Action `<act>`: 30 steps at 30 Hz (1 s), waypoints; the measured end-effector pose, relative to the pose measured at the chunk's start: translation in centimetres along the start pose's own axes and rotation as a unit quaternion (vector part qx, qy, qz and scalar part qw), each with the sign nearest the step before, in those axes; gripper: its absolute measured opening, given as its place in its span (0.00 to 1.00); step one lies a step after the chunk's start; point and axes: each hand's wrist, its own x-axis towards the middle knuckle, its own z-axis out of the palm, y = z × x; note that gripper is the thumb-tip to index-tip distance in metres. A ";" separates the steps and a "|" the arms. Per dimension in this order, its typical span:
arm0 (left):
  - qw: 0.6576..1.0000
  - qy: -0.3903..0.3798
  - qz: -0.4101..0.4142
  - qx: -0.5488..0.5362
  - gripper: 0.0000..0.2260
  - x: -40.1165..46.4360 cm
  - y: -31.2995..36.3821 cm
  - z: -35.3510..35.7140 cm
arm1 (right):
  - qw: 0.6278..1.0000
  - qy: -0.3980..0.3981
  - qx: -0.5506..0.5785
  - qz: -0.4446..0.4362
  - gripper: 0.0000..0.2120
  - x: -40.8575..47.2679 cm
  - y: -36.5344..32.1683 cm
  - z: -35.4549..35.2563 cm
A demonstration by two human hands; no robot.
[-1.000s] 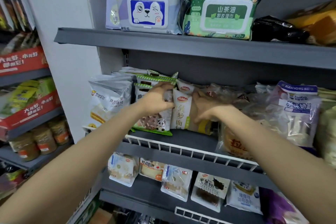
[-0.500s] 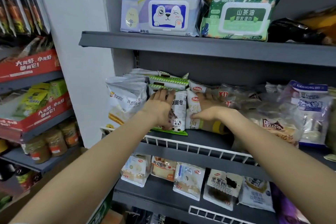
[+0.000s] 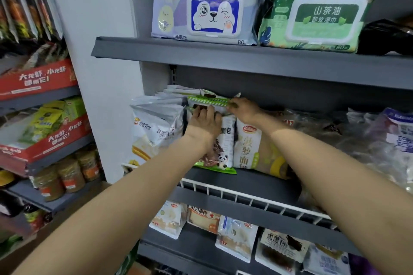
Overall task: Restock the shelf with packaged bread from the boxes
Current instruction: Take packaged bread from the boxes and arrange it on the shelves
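On the middle shelf (image 3: pixel 241 182) stands a row of upright bread packs. The green-edged panda bread packs (image 3: pixel 220 154) stand in the middle, a white XianDu toast bag (image 3: pixel 156 131) to their left, a cream and yellow bread pack (image 3: pixel 252 147) to their right. My left hand (image 3: pixel 204 119) presses on the top of the front panda pack, fingers curled over its edge. My right hand (image 3: pixel 242 109) pinches the green striped top seam of a panda pack further back. No box is in view.
A white wire rail (image 3: pixel 245 196) runs along the shelf front. Clear-wrapped bread (image 3: pixel 348 140) fills the shelf's right side. Wet-wipe packs (image 3: pixel 214 13) sit on the shelf above. Small bread packs (image 3: pixel 237 236) lie on the shelf below. A snack rack (image 3: pixel 42 118) stands left.
Both hands have risen from the fronts of the packs to their top edges. My right hand has moved left onto the green seam. The view has shifted left.
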 end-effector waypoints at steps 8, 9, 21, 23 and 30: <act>0.992 0.104 -0.071 -0.026 0.29 1.5 0.6 0.0 | 0.994 0.113 0.003 -0.003 0.07 0.4 0.2 -0.2; 0.987 0.136 -0.081 -0.021 0.30 1.6 0.5 0.2 | 0.993 0.117 0.000 -0.011 0.07 0.3 0.5 0.0; 0.996 0.048 -0.059 -0.054 0.49 2.4 0.7 1.9 | 0.976 -0.100 -0.186 -0.055 0.51 -2.1 0.8 -0.5; 0.994 0.037 -0.049 -0.091 0.50 2.2 0.2 1.8 | 0.974 -0.026 -0.217 -0.061 0.49 -2.6 0.4 0.4; 0.993 0.003 -0.076 -0.092 0.43 1.7 -0.6 1.2 | 0.955 0.010 -0.290 -0.065 0.47 -3.8 -2.0 1.9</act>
